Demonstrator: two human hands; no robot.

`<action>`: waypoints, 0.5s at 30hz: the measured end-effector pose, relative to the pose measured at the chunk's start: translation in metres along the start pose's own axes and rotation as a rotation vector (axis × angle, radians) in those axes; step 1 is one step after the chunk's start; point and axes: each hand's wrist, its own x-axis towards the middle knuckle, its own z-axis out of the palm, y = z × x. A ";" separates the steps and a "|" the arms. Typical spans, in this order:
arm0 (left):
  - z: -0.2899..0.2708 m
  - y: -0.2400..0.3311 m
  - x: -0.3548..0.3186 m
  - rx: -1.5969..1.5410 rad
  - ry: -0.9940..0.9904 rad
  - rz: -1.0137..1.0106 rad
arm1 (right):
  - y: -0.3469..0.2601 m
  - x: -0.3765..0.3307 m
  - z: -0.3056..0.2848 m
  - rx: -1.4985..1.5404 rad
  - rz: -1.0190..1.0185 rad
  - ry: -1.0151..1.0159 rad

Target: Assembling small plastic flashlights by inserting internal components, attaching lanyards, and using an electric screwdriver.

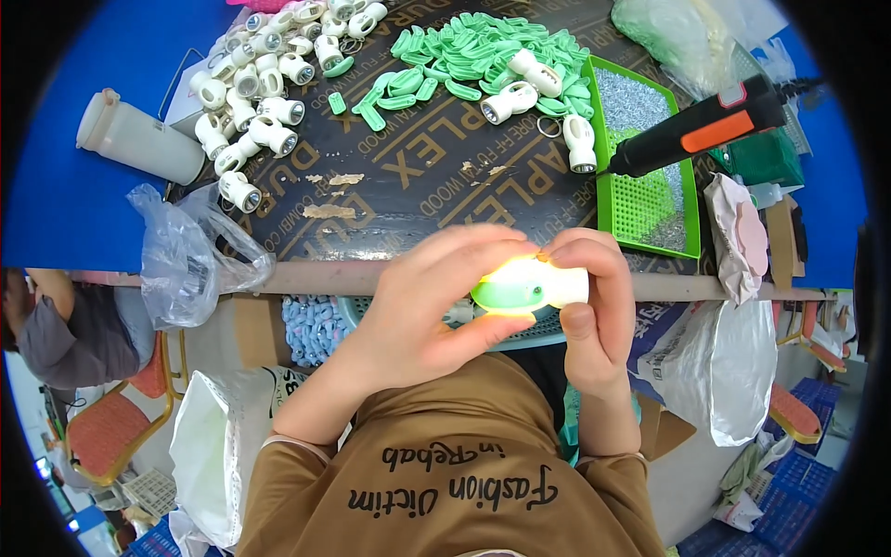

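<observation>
Both my hands hold one small white flashlight [548,281] with a green side piece, lit up and glowing, just below the table's front edge. My left hand [429,306] wraps it from the left, thumb under it. My right hand [594,306] grips its right end with fingers over the top. On the table lie a heap of white flashlights [264,88] at the far left, a pile of green plastic pieces [464,56] at the far middle, and a few assembled white flashlights [543,93] beside the pile.
A green tray [645,209] with small screws sits at the right, a black-and-orange electric screwdriver [701,130] lying over it. A white bottle [139,137] lies far left. Clear plastic bags [190,255] hang at the table edge. Another person [56,325] sits at the left.
</observation>
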 end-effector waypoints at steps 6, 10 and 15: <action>0.013 0.003 -0.008 0.224 0.020 0.135 | 0.002 -0.002 0.017 0.078 -0.020 0.136; 0.018 -0.001 -0.007 0.283 0.087 0.235 | 0.004 -0.004 0.022 0.099 -0.034 0.197; 0.016 -0.003 -0.009 0.160 0.052 0.075 | 0.001 0.003 0.020 0.121 0.078 0.155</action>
